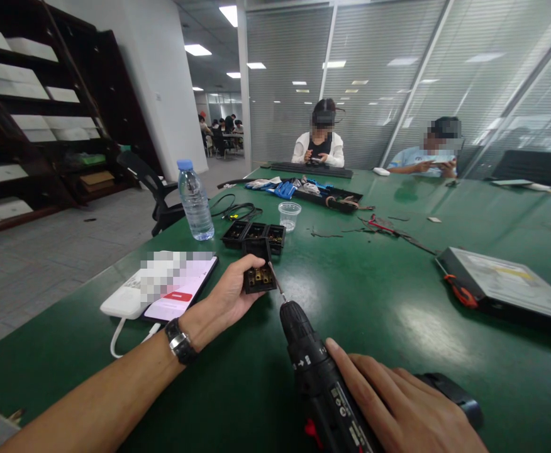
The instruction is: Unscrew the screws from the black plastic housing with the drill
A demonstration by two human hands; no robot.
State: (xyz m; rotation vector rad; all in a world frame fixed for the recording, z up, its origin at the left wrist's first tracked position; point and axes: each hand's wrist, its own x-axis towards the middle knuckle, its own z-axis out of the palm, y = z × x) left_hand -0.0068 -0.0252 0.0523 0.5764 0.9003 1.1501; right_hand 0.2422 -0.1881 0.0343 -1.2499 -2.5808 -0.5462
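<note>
My left hand (232, 290) grips a small black plastic housing (259, 267) whose open side shows brass-coloured metal contacts. The thumb presses on its upper edge. My right hand (398, 393) is closed round a black cordless drill (320, 371), its index finger lying along the body. The drill points forward, and its thin bit (278, 281) reaches the right side of the housing; whether the tip touches a screw I cannot tell. Just beyond the left hand lie several similar black housings (238, 231) with metal parts inside.
Left of the housings stand a water bottle (194, 204) and a phone (181, 296) beside a white power bank (124, 299). A clear plastic cup (289, 217) is behind them. Gloves (282, 189), cable scraps and a flat metal-topped device (511, 283) lie farther out. Two people sit across the table.
</note>
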